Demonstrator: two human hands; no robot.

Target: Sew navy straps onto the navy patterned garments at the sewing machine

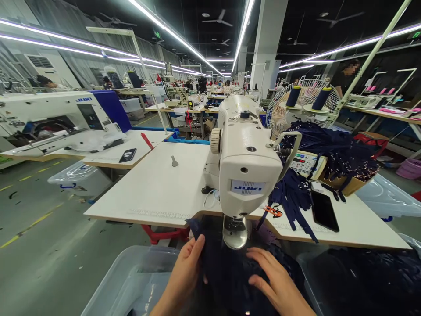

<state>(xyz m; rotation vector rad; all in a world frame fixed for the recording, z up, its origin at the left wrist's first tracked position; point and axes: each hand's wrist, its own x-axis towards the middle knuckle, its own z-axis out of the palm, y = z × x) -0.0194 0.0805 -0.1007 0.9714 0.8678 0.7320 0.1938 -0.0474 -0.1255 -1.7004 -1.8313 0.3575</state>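
A white JUKI sewing machine (247, 162) stands on a white table (158, 188), its needle end facing me. Dark navy fabric (230, 272) lies under the needle end. My left hand (186, 272) rests on the fabric's left side with fingers curled over its edge. My right hand (276, 281) lies flat on the fabric to the right, fingers stretched out and apart. Both hands sit just below the presser foot (235, 232).
A black phone (324, 210) and a heap of navy straps (329, 153) lie on the table's right side, near a control panel (304, 162). Clear plastic bins (131, 281) stand on the floor at left. A fan (302, 105) and thread cones (320, 98) stand behind. Other workstations fill the hall.
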